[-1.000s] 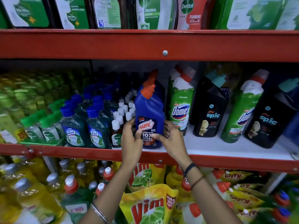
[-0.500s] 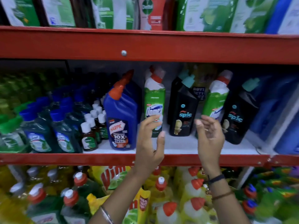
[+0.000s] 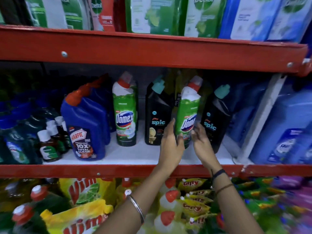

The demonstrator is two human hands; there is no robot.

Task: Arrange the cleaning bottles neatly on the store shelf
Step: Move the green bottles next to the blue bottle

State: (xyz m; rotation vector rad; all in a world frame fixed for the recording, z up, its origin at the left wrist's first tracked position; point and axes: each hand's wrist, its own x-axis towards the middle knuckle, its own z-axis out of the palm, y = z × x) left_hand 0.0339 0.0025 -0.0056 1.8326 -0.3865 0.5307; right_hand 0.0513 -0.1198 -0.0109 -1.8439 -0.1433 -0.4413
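Middle shelf, reckoned outward from the fingers: the left hand and right hand flank the base of one Domex bottle, fingers against its left side, with a Spic bottle just left of the left hand and a second Spic bottle just right of and behind the right hand. Further left of the fingers stand another Domex bottle, then the Harpic bottle nearer the shelf's front edge with like bottles behind it, then small capped bottles. Pouches sit on the shelf above the fingers; Vim pouches and bottles lie below the wrists.
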